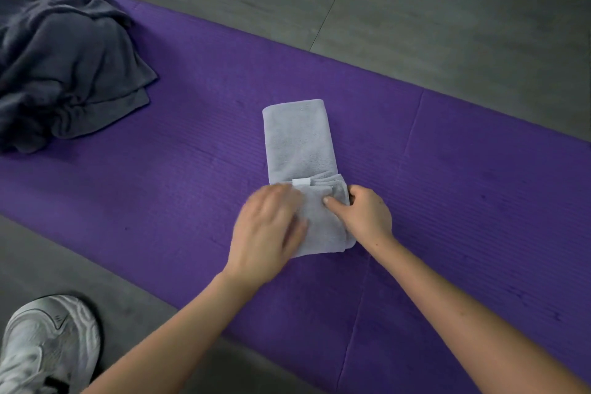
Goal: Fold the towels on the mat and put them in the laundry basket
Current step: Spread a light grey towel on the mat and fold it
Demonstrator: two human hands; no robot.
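A light grey towel (300, 141) lies folded into a narrow strip on the purple mat (463, 176), its near end doubled over with a small white tag showing at the fold. My left hand (267, 230) rests flat on the left side of that doubled end, slightly blurred. My right hand (364, 214) grips the right edge of the fold, thumb on top and fingers curled round the side. A dark grey towel (64, 67) sits crumpled in a heap at the mat's far left. No laundry basket is in view.
Grey floor tiles (447, 9) surround the mat on the far side and near left. My white sneaker (48, 345) stands on the floor at the bottom left, beside the mat's near edge.
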